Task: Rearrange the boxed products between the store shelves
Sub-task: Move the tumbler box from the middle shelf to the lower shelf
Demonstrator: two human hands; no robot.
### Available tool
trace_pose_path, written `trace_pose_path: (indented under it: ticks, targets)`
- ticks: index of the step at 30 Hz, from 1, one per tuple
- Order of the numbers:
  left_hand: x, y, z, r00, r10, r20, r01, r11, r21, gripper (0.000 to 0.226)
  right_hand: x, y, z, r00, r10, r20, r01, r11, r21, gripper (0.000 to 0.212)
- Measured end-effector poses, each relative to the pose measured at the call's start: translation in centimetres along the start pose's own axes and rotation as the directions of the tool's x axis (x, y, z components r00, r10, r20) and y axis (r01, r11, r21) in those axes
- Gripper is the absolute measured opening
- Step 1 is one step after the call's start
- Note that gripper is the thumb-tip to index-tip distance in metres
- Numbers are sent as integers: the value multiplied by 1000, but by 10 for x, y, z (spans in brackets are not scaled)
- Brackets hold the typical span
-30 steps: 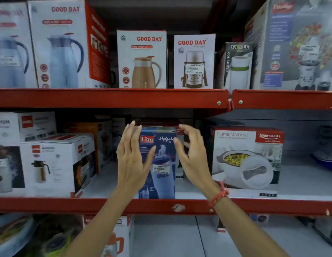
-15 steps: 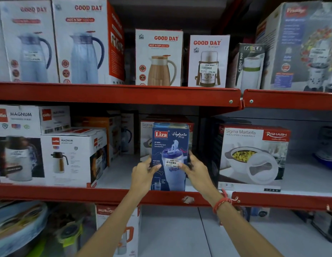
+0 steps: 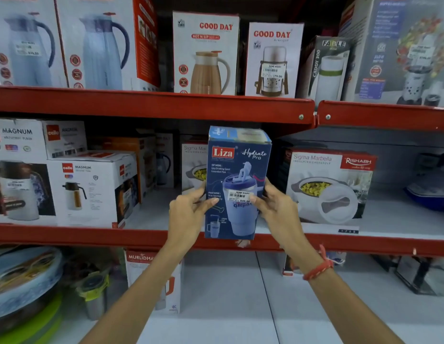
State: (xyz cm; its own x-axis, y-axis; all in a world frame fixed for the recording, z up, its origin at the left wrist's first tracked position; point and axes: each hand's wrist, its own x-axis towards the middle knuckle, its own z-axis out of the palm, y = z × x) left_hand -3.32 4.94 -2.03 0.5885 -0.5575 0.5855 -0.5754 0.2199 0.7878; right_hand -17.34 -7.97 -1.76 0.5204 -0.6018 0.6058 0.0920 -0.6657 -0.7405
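Observation:
A tall blue Liza Hydrate Pro box (image 3: 237, 167) stands upright at the front of the middle red shelf (image 3: 67, 235), tilted slightly toward me. My left hand (image 3: 188, 214) grips its left side with the thumb on the front face. My right hand (image 3: 275, 209), with a red thread at the wrist, grips its right side, thumb near the price sticker. Behind the box a Sigma Marbella casserole box (image 3: 193, 165) is partly hidden.
A Rishabh casserole box (image 3: 330, 184) stands right of the blue box, white Cello Magnum flask boxes (image 3: 91, 187) to the left. Good Day jug boxes (image 3: 206, 53) line the upper shelf (image 3: 151, 104). A Murlidhar box (image 3: 154, 281) and stacked containers sit on the lower shelf.
My open hands closed onto the sides of the blue box and slid lower on it. The box now sits nearer the shelf's front edge and the view moved closer.

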Motion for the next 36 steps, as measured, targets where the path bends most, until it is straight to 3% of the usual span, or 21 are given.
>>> trace_pose_path:
  ticks: [13,17,27,36]
  targets:
    - [-80,14,29,988,-139,71,153,951,-268,44,-88,-4,-45,997,10,-71,-7,999,39,52]
    - [-98,7,43,977,-179,111,203,943,-263,47,-111,10,-58,997,49,-54,-45,997,69,50]
    - [-159,-53,83,888,-434,149,452,884,-120,35,-172,86,-71,937,345,47,-348,928,130,52]
    - [-197,-116,120,833,-548,81,549,836,-1,33,-203,155,-53,871,488,60,-491,867,87,48]
